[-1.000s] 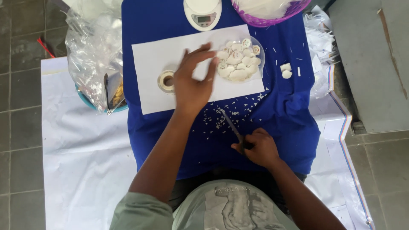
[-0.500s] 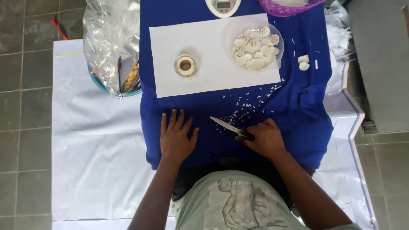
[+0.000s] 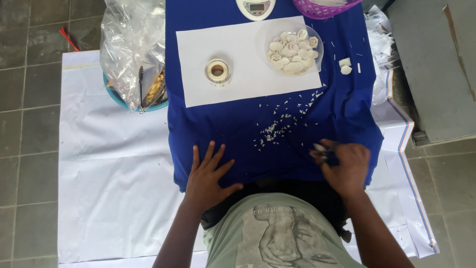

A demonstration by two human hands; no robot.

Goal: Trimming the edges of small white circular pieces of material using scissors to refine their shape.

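Looking down, I see my left hand [image 3: 210,174] spread flat, fingers wide, on the blue cloth [image 3: 238,134] over the table. My right hand [image 3: 344,166] is curled around something blurred, perhaps a knife [image 3: 321,148]. White scraps [image 3: 277,126] lie between; white paper [image 3: 248,59] and a bowl of pieces [image 3: 291,47] beyond, grey floor tiles [image 3: 29,99] around.

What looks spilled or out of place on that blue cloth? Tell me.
Small white scraps lie scattered loose across the blue cloth, trailing from the white sheet's lower right corner toward the right hand. Two white pieces sit outside the clear bowl. Nothing else stands out.
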